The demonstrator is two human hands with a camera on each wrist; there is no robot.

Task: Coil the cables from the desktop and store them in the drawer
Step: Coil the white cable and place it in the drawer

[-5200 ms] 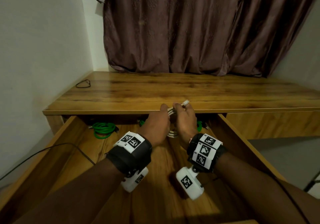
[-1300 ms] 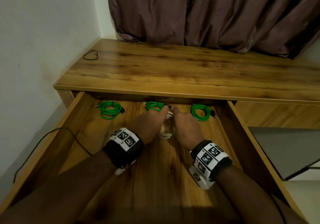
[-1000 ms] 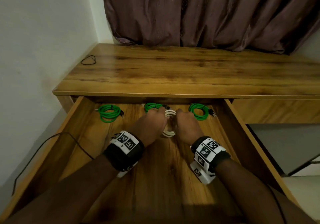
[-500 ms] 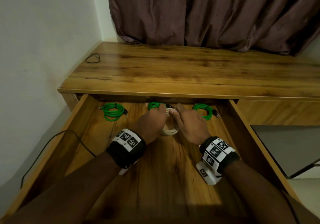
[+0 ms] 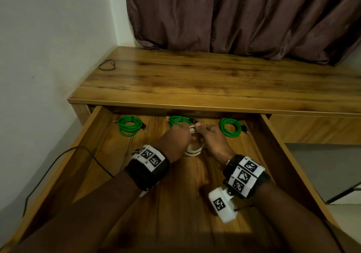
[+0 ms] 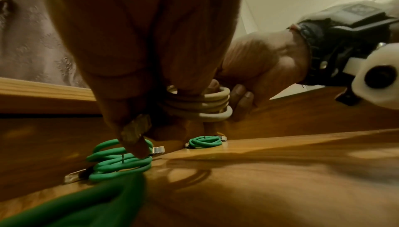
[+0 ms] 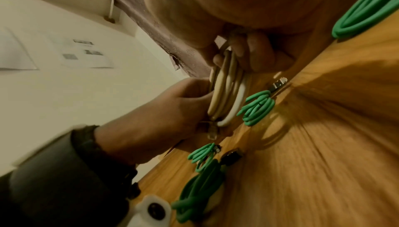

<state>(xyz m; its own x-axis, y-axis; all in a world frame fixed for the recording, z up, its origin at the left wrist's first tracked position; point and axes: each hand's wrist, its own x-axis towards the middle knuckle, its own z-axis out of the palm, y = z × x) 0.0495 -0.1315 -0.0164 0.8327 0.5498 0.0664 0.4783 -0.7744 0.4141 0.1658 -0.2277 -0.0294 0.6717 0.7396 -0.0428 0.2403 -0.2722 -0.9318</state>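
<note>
A small black loop (image 5: pixel 107 65) is lying on the tabletop (image 5: pixel 214 84). In the open drawer (image 5: pixel 283 155), three green cables (image 5: pixel 130 125) are sitting coiled at the back. The left hand (image 5: pixel 175 141) and right hand (image 5: pixel 214 140) are both wrapping their grip around the white cable (image 5: pixel 193 151), just above the drawer floor. No words can be read.

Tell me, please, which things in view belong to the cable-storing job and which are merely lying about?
Part of the job:
- white cable coil, held by the left hand and right hand
- three green cable coils
- open drawer
- desktop

Just lying about:
- thin black loop on the desktop
- curtain
- black wire beside the drawer
</note>
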